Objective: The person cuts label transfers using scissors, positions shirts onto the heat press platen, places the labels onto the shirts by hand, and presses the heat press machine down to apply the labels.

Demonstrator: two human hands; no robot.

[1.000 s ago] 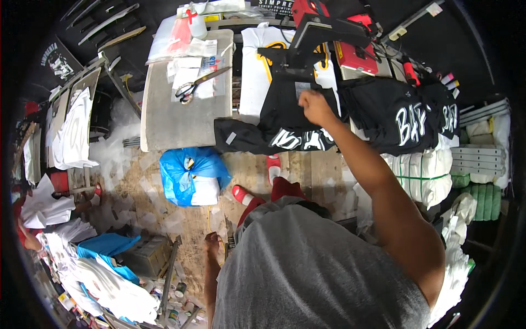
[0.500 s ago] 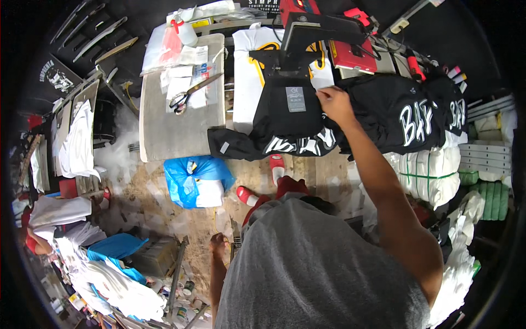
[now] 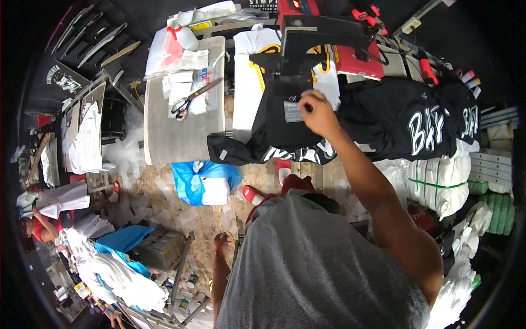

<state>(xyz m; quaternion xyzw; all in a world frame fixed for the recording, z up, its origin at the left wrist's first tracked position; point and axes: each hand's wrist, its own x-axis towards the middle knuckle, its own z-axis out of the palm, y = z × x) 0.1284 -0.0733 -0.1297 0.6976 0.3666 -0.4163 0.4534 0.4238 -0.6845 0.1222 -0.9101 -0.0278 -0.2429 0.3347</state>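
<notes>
My right hand (image 3: 318,111) is curled closed over the black T-shirt (image 3: 274,131), right beside a grey rectangular printed label (image 3: 293,112) on it. Whatever its fingertips may hold is hidden by the hand. The shirt's plain part lies beneath the dark arm of a heat press (image 3: 323,43), and its white-printed part droops toward me at the table edge. My left hand (image 3: 221,244) hangs low by my side over the floor, fingers loosely curled, with nothing visible in them.
Scissors (image 3: 189,104) and a spray bottle (image 3: 185,37) lie left on a grey board (image 3: 181,137). More black printed shirts (image 3: 378,118) lie right. A blue plastic bag (image 3: 189,181) sits on the floor. A person's arm (image 3: 50,227) shows far left, with white cloth.
My right hand has moved left from the shirt's right edge to the label. My left hand stays low. At far left, the other person's white cloth has shifted.
</notes>
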